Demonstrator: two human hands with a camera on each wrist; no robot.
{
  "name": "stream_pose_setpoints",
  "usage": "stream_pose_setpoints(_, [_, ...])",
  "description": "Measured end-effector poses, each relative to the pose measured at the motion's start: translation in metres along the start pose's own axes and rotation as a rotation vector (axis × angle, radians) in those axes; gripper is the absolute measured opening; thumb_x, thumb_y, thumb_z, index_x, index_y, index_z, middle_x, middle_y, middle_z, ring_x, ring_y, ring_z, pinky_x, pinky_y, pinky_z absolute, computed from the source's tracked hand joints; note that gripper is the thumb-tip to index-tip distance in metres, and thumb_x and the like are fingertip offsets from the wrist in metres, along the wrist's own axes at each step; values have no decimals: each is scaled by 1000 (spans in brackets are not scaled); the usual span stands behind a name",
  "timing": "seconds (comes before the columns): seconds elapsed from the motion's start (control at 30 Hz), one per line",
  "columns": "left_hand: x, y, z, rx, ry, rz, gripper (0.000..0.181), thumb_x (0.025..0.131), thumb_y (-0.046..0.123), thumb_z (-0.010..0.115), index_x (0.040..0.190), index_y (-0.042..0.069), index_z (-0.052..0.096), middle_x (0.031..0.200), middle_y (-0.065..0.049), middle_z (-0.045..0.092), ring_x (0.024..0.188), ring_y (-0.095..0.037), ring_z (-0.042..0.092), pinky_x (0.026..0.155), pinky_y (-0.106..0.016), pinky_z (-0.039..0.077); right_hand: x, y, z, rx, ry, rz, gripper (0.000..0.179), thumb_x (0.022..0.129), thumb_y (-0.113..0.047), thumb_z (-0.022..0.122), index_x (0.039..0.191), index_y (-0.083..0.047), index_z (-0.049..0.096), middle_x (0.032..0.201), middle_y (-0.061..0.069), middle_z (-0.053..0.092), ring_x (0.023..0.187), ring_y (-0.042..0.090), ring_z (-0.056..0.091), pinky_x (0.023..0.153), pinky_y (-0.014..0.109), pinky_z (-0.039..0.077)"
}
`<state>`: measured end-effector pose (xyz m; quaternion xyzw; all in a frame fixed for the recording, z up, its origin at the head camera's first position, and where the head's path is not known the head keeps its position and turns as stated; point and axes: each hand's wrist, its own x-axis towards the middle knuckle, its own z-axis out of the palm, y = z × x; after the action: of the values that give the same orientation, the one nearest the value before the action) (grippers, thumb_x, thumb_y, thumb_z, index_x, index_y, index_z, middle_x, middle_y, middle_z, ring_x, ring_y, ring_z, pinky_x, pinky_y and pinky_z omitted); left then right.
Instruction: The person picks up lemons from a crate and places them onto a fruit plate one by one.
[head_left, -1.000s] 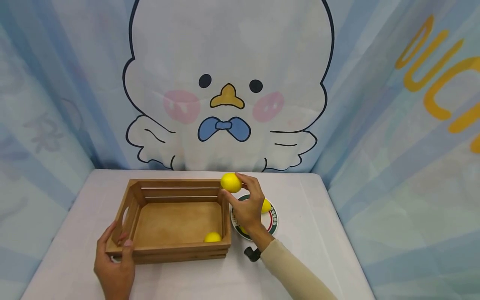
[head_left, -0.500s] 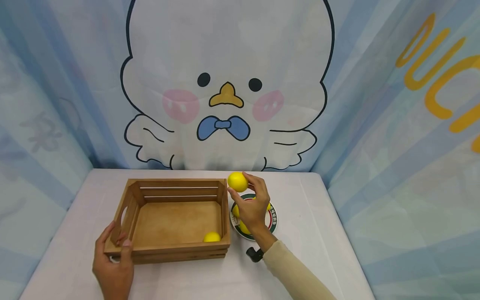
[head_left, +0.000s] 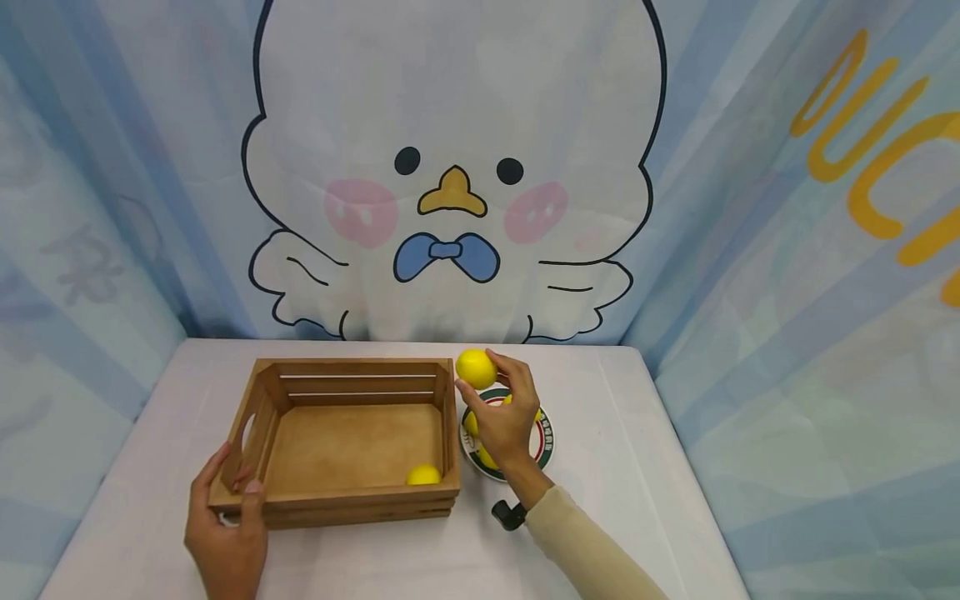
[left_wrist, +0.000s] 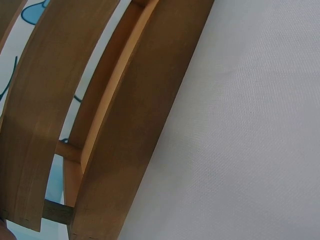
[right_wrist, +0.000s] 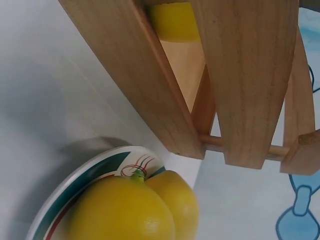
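My left hand (head_left: 228,521) grips the wooden crate (head_left: 360,503) at its near left corner, with the thumb over the rim. In the left wrist view, the slatted side of the crate (left_wrist: 135,115) fills the left half. Between thumb and fingertips, my right hand (head_left: 508,417) pinches a yellow lemon (head_left: 476,368), raised just beyond the crate's far right corner. Under that hand stands a round plate (head_left: 547,442) with a green and red rim, bearing several lemons (right_wrist: 120,210), partly hidden by the hand. Another lemon (head_left: 424,474) lies inside the crate at its near right corner.
A white cloth covers the table (head_left: 615,500). Striped blue curtains stand at the back and both sides, the back one (head_left: 450,108) printed with a cartoon bird. A small black object (head_left: 508,515) is at the right wrist.
My right hand has moved a little to the right with the lemon, from over the crate's far right corner to just outside it. The left hand keeps its grip on the crate.
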<state>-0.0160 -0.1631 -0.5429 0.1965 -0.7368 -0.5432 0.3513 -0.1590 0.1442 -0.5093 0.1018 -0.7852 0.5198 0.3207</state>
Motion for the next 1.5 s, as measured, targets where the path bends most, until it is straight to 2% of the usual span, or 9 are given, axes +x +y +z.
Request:
stream_pose_setpoints(0.23, [1, -2, 0, 3, -6, -3, 60, 96, -1, 70, 151, 19, 60, 151, -2, 63, 112, 4, 66, 103, -8, 43, -4, 2, 0, -5, 2, 13, 56, 86, -18, 90, 137, -16, 68, 131, 6, 67, 117, 23, 66, 102, 24, 56])
stream_pose_setpoints(0.67, [0, 1, 0, 6, 1, -18, 59, 96, 0, 69, 151, 20, 60, 150, -2, 64, 111, 4, 66, 104, -9, 43, -16, 6, -1, -14, -23, 36, 57, 86, -20, 90, 138, -15, 68, 131, 8, 66, 116, 23, 67, 100, 24, 57])
stream_pose_setpoints(0.9, [0, -1, 0, -8, 2, -7, 58, 96, 3, 70, 151, 19, 60, 150, -2, 63, 111, 4, 67, 105, -10, 43, -22, 10, 0, -14, -13, 51, 56, 84, -23, 92, 136, -16, 70, 128, 6, 67, 109, 20, 68, 97, 19, 56])
stream_pose_setpoints(1.13, [1, -3, -1, -20, -7, -12, 59, 96, 3, 71, 151, 18, 60, 150, -2, 64, 111, 3, 68, 104, -10, 44, -30, 13, -1, -15, -15, 76, 57, 83, -27, 92, 135, -18, 71, 127, 5, 68, 114, 20, 68, 100, 28, 59])
stream_pose_setpoints(1.27, [0, -5, 0, -26, -8, -9, 59, 95, 0, 70, 151, 17, 60, 148, -2, 65, 112, 2, 68, 103, -9, 45, -34, 15, -3, -42, -20, 92, 56, 85, -28, 91, 136, -19, 70, 128, 3, 67, 117, 18, 67, 100, 28, 59])
stream_pose_setpoints(1.5, [0, -5, 0, -18, -2, -12, 60, 94, -1, 70, 151, 17, 60, 149, -2, 65, 112, 3, 68, 106, -10, 44, -37, 19, -6, -57, -3, 75, 58, 83, -29, 93, 135, -19, 70, 127, 4, 68, 116, 19, 66, 99, 32, 60])
